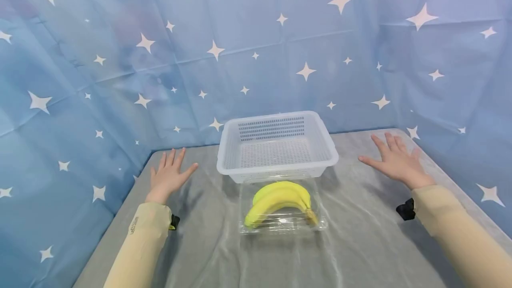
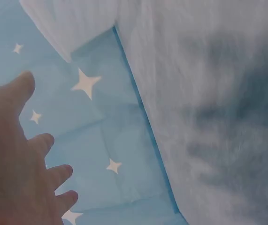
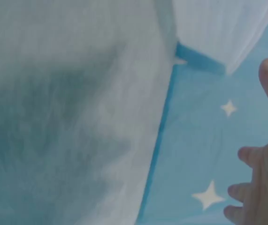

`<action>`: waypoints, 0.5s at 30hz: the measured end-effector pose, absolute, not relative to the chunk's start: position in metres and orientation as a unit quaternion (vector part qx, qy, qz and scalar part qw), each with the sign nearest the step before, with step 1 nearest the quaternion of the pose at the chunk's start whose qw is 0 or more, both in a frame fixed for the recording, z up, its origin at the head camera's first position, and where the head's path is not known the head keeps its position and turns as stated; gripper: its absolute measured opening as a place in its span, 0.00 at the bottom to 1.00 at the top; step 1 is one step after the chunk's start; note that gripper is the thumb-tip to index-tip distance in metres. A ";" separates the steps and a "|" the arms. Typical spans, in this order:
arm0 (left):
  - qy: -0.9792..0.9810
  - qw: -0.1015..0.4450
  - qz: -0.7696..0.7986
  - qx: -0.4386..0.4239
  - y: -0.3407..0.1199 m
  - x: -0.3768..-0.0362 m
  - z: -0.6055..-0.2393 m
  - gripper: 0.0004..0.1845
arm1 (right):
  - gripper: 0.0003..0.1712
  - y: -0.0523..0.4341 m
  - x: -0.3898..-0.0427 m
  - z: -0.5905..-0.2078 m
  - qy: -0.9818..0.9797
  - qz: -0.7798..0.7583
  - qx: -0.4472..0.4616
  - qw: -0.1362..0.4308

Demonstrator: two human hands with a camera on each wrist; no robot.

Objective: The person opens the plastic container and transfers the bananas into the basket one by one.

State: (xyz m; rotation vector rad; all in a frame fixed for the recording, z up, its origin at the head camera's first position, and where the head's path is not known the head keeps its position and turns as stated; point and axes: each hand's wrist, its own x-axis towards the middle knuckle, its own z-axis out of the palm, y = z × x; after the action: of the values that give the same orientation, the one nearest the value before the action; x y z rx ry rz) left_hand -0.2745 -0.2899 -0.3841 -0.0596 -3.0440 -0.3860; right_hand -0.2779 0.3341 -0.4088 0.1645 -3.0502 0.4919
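My left hand [image 1: 170,174] lies flat, palm down, fingers straight and spread, well to the left of the basket [image 1: 277,146]. My right hand [image 1: 394,160] lies the same way well to its right, fingers spread and pointing away from me. Both forearms, in cream sleeves, reach forward and hold nothing.

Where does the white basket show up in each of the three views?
Head: white basket at centre, just behind the bananas.
Left wrist: not in it.
Right wrist: not in it.
Shared landmark: the blue star-print cloth, meeting the grey table cover.
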 end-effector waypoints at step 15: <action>-0.960 0.079 -0.259 -0.074 -0.249 -0.234 -0.411 0.36 | 0.49 0.274 -0.237 -0.394 -0.962 0.220 0.142 0.079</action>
State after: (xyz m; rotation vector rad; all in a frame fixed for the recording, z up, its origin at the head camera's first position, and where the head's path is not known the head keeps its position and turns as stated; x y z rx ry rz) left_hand -0.2342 -0.2492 -0.4113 -0.2211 -2.8721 -0.7747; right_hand -0.2368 0.2737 -0.3936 0.4255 -2.8777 0.6589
